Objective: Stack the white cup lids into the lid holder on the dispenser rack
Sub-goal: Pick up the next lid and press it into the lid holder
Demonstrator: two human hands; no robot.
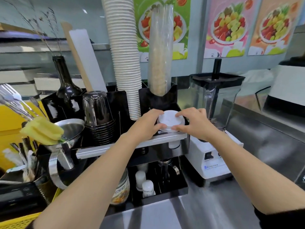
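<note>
A stack of white cup lids (170, 119) sits in the front right compartment of the black dispenser rack (158, 98). My left hand (146, 124) grips the stack from its left side, thumb on the front rim. From the right, my right hand (192, 123) holds the same stack, with fingertips on the top lid and its front edge. The bottom of the stack is hidden behind the hands and the rack's silver front rail (132, 144).
A tall column of white paper cups (125, 55) and a sleeve of clear cups (160, 52) rise from the rack behind the lids. Black cups (99, 119), a dark bottle (66, 86) and a steel funnel (69, 131) stand left. A blender (214, 104) is close on the right.
</note>
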